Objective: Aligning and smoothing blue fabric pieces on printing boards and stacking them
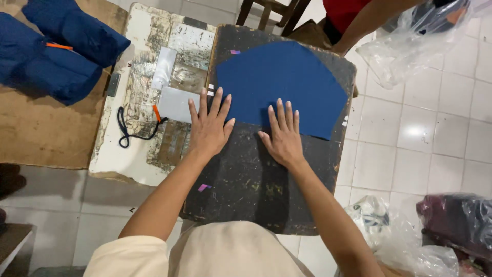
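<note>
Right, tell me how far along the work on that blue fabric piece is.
Done: the blue fabric piece is cut to shape and lies flat on the dark board; folded blue pieces sit stacked at the left. In hand: the left hand and right hand press flat on its lower edge. Left: no fold or stitching shows on it, and the dark cord lies untouched.

Short cream sleeves; bare forearms; both hands [246, 134] ringless, without gloves.
</note>
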